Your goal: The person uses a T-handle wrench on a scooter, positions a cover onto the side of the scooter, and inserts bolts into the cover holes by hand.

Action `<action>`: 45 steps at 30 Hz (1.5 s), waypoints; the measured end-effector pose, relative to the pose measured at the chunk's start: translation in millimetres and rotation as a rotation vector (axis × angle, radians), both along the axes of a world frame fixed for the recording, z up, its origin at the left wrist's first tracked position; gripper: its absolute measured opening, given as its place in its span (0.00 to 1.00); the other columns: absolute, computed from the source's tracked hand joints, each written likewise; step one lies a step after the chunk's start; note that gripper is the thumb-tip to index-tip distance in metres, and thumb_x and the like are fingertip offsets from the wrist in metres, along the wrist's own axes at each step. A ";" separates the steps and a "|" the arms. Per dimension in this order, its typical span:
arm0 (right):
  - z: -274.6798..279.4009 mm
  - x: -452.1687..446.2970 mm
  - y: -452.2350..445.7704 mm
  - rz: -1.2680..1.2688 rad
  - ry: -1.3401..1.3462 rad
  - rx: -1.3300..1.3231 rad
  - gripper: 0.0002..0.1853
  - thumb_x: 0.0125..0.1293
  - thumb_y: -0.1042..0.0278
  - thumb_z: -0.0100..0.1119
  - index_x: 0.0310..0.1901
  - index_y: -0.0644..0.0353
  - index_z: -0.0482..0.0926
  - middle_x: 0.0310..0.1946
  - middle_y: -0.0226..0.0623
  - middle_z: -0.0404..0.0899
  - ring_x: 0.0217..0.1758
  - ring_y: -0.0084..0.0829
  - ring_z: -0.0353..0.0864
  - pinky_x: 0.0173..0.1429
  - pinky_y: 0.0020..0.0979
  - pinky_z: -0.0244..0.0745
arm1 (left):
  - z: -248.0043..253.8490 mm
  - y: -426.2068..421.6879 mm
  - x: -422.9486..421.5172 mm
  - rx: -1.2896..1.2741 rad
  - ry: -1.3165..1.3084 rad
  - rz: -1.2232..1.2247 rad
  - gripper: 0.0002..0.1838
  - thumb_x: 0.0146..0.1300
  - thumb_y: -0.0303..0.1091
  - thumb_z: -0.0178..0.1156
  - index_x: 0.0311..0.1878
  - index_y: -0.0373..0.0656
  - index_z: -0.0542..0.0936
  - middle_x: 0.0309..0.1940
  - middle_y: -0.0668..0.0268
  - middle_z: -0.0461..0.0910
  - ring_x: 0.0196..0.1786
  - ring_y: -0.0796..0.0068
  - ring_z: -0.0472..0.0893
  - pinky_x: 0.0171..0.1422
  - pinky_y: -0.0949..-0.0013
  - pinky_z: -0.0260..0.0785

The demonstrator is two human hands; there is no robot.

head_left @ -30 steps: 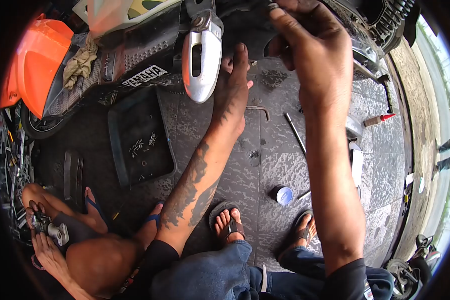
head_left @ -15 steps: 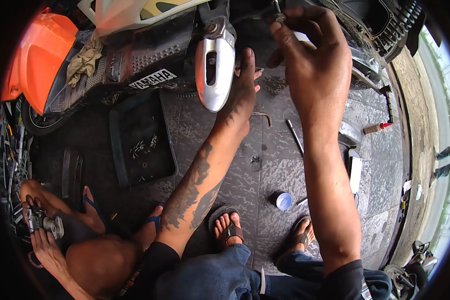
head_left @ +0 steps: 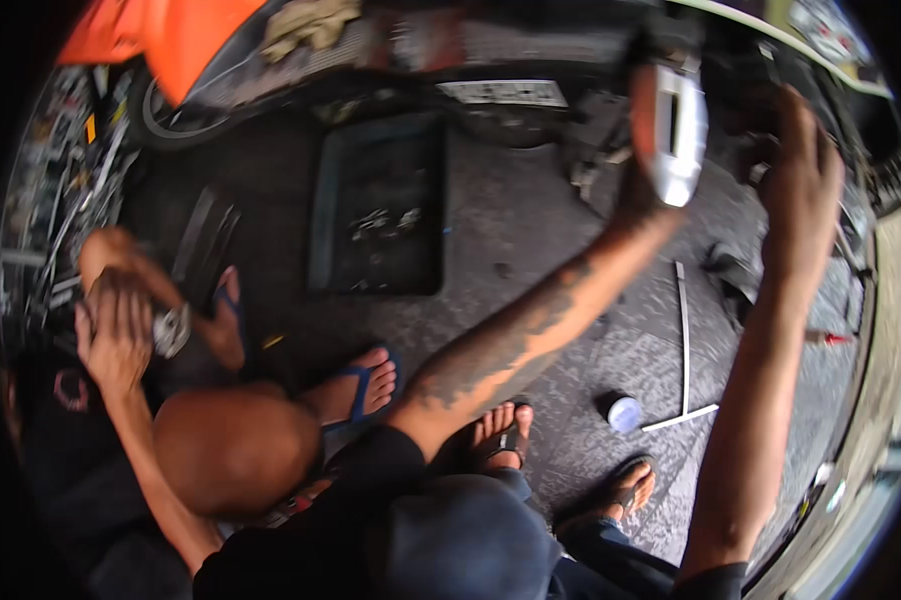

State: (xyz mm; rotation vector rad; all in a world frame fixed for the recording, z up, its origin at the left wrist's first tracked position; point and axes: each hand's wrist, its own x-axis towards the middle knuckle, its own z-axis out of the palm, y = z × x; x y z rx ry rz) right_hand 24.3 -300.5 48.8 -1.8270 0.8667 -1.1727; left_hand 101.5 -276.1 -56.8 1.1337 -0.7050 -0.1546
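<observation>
My left hand (head_left: 642, 192) reaches up behind the silver footrest (head_left: 682, 140) of a motorbike; its fingers are hidden there. My right hand (head_left: 808, 180) is raised on the right, beside the dark underside of the bike. Its fingers curl inward and are smeared by motion. Whatever lies between them is too dark and blurred to name. Between my arms on the floor lies a T-shaped metal tool (head_left: 683, 330), with a small round tub (head_left: 624, 413) beside its crossbar.
A black tray (head_left: 327, 215) holding small metal fasteners (head_left: 380, 222) sits left of centre. At left, a co-worker's hand (head_left: 118, 335) is on a metal part (head_left: 171, 330). Many tools (head_left: 55, 210) lie at the far left. An orange panel (head_left: 185, 40) and a rag (head_left: 305, 22) are above.
The view has swung left, so the bike, tray and arms appear farther right. My right hand, earlier pinching a small metal piece, is now blurred. The co-worker's hand now covers more of the metal part.
</observation>
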 end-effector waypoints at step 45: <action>-198.6 -63.9 129.6 0.354 0.274 0.865 0.04 0.68 0.72 0.55 0.39 0.63 0.72 0.22 0.28 0.71 0.20 0.16 0.66 0.24 0.19 0.61 | -94.4 182.7 21.8 0.485 0.017 0.235 0.11 0.66 0.30 0.56 0.50 0.39 0.77 0.44 0.63 0.80 0.40 0.79 0.77 0.46 0.73 0.70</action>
